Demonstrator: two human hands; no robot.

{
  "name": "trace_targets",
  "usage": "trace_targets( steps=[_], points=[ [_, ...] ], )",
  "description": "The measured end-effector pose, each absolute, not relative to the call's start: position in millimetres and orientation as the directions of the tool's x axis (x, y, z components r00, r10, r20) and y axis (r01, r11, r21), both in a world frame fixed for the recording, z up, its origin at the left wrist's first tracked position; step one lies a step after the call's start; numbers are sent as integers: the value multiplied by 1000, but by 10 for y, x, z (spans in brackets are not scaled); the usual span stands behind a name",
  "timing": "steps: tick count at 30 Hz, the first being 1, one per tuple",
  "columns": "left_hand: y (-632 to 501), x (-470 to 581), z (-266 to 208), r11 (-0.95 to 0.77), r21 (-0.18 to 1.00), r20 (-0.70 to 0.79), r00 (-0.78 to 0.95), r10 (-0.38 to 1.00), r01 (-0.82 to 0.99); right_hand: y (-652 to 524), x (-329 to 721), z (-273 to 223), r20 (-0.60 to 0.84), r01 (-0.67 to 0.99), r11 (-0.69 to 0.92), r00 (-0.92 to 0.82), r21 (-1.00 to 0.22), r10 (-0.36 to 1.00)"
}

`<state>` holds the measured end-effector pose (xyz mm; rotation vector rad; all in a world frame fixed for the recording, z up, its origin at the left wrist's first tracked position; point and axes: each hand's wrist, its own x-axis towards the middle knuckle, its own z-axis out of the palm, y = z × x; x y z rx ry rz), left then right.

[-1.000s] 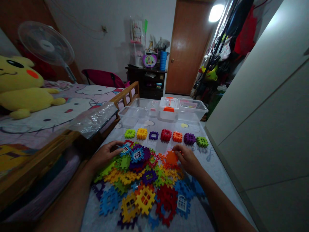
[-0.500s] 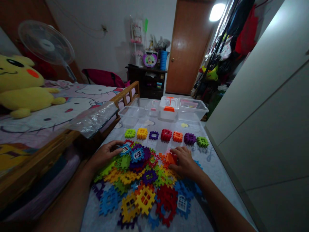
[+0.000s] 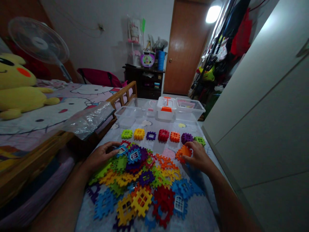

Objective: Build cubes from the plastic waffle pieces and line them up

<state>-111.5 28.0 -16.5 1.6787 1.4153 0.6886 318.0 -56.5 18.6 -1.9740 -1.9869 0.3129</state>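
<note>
Altogether seven lined-up blocks (image 3: 163, 135); right hand (image 3: 199, 157) holds one orange piece (image 3: 182, 153).

Pale cloth (image 3: 198, 207) w/ plastic pcs (image 3: 130, 178) piled, stacks (image 3: 163, 136), clear boxes (image 3: 166, 115).

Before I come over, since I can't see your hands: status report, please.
Right hand gripping orange piece, beside loose pile. Left hand open at blue-and-white window piece. Purple stack and right-end green stack close beyond right hand.
</note>
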Motion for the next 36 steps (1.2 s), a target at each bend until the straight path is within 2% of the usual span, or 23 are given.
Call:
trace_targets(
  steps=[9,20,30,36],
  points=[
    [293,-1145,-203,-39,843,-112,245,963,537,-562,2931,-9,21,981,-18,22,-191,1000],
    [298,-1155,-193,-58,831,-115,272,955,554,-565,2941,-26,32,987,-13,19,-161,999],
    [283,-1120,-156,-70,822,-72,225,972,565,-584,2954,32,-6,991,-13,12,-136,1000],
    [310,-1147,-204,-63,844,-100,271,957,533,-592,2929,28,-2,992,-33,33,-119,999]
  ],
)
